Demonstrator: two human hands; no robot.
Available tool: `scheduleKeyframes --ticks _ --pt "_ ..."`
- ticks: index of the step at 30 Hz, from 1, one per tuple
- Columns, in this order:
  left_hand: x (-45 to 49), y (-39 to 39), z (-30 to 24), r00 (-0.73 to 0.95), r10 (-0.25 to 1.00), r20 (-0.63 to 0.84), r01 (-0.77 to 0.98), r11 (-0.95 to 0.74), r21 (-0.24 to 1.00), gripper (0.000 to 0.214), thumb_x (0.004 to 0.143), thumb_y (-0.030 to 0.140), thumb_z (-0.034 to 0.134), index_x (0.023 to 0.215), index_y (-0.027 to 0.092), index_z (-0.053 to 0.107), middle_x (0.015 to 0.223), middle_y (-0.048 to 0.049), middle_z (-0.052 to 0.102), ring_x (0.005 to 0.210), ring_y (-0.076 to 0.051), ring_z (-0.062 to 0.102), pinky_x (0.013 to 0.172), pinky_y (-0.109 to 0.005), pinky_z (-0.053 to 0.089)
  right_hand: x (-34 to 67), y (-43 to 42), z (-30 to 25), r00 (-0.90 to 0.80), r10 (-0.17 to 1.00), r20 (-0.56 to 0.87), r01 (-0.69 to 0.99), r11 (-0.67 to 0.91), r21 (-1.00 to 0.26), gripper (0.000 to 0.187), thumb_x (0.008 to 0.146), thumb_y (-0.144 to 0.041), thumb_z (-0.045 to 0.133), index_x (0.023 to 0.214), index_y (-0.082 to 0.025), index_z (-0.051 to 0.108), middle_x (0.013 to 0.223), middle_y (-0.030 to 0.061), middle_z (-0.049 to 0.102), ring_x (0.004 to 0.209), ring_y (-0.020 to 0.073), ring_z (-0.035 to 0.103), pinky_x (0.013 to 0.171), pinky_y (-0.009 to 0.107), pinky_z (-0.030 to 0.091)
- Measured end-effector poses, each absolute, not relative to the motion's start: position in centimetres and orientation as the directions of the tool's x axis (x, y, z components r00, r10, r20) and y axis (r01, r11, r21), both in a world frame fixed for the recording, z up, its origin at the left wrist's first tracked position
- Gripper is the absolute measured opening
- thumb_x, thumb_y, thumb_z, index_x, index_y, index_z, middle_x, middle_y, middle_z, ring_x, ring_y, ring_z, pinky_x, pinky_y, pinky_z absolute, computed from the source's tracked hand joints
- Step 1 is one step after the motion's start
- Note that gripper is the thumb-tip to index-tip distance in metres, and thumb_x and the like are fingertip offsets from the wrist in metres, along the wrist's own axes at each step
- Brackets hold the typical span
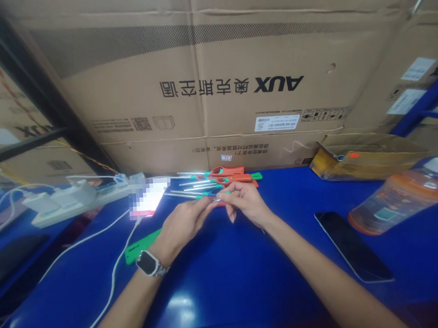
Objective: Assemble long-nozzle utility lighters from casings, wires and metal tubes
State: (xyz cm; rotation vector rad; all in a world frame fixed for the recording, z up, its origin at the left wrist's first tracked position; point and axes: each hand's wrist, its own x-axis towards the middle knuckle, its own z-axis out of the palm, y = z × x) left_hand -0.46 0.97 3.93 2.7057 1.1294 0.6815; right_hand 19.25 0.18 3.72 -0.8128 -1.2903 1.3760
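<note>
Several long-nosed lighters [231, 171], orange with green parts and thin metal tubes, lie in a pile at the back of the blue table. Just in front of them my left hand [182, 224] is closed, fingertips pinched together. My right hand [248, 203] meets it fingertip to fingertip, also pinched. A small pale or shiny bit shows between the fingers, too small and blurred to name. Some orange is visible behind the fingertips. Beneath my left wrist, which wears a watch [148, 263], lies a flat green slotted piece [137, 247], partly covered.
Left of the lighters lies a lit phone [152, 198] on a white cable, with a power strip [71, 200] beyond. A dark phone [352, 247], an orange-tinted bottle [401, 200] and a low open carton [359, 156] occupy the right. Large cardboard [215, 50] walls the back.
</note>
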Motion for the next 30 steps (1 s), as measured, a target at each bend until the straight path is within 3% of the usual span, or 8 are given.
scheduleKeyframes --ticks 6,10,14,18,22,28,30 --pt "-1.1 0.9 3.7 0.621 0.672 0.403 0.63 -0.734 0.254 0.036 0.104 0.041 0.035 0.101 0.02 0.064 0.077 -0.0025 0.069 0.065 -0.016 0.065 0.06 -0.025 0.039 18.2 -0.6 3.9 -0.191 0.964 0.183 -0.215 0.141 -0.966 0.037 0.076 -0.048 0.077 0.077 -0.017 0.057 0.048 -0.0022 0.065 0.036 0.0117 0.059 0.039 0.02 0.045" --pt "-1.4 0.8 3.6 0.637 0.648 0.418 0.567 -0.761 0.316 0.036 0.105 0.041 0.034 0.095 0.019 0.061 0.073 -0.0014 0.066 0.059 -0.013 0.059 0.057 -0.024 0.037 18.9 -0.6 4.4 -0.331 0.916 0.227 -0.244 0.149 -0.958 0.033 0.076 -0.044 0.078 0.085 -0.018 0.059 0.052 -0.0039 0.067 0.041 0.0107 0.061 0.043 0.02 0.048" --pt "-1.3 0.7 3.7 0.661 0.637 0.398 0.546 -0.771 0.328 0.038 0.105 0.042 0.032 0.089 0.019 0.058 0.073 -0.0012 0.064 0.057 -0.012 0.056 0.056 -0.024 0.036 19.8 -0.7 5.1 -0.46 0.871 0.172 -0.153 0.113 -0.982 0.032 0.08 -0.044 0.074 0.085 -0.017 0.058 0.054 -0.0037 0.067 0.042 0.011 0.062 0.044 0.021 0.05" --pt "-1.1 0.5 3.7 0.635 0.667 0.389 0.592 -0.744 0.308 0.037 0.105 0.041 0.032 0.092 0.02 0.059 0.076 -0.0016 0.066 0.061 -0.013 0.06 0.058 -0.024 0.037 19.5 -1.2 5.1 -0.372 0.917 0.146 -0.053 0.136 -0.989 0.033 0.088 -0.049 0.064 0.084 -0.019 0.052 0.052 -0.0031 0.066 0.042 0.011 0.062 0.042 0.018 0.043" --pt "-0.8 0.4 3.8 0.633 0.685 0.36 0.612 -0.728 0.309 0.038 0.105 0.041 0.031 0.087 0.02 0.058 0.078 -0.0023 0.067 0.063 -0.015 0.061 0.058 -0.024 0.038 18.8 -1.2 4.5 -0.365 0.918 0.157 -0.041 0.152 -0.987 0.034 0.087 -0.05 0.065 0.085 -0.018 0.053 0.054 -0.0014 0.067 0.045 0.0125 0.065 0.043 0.019 0.044" --pt "0.5 0.7 4.5 0.592 0.75 0.294 0.635 -0.659 0.402 0.031 0.101 0.04 0.039 0.092 0.021 0.061 0.069 -0.0008 0.065 0.061 -0.016 0.061 0.059 -0.025 0.038 19.0 -0.4 3.9 -0.246 0.942 0.228 -0.092 0.211 -0.973 0.036 0.082 -0.052 0.069 0.079 -0.019 0.056 0.053 -0.0038 0.064 0.041 0.0099 0.059 0.043 0.02 0.046" --pt "0.9 0.5 4.9 0.572 0.768 0.288 0.628 -0.636 0.448 0.031 0.101 0.041 0.039 0.102 0.021 0.061 0.065 0.0005 0.063 0.057 -0.017 0.06 0.058 -0.026 0.038 19.1 -0.2 3.8 -0.193 0.957 0.218 -0.098 0.202 -0.974 0.038 0.08 -0.054 0.071 0.078 -0.019 0.056 0.053 -0.004 0.063 0.04 0.0101 0.058 0.043 0.021 0.048"
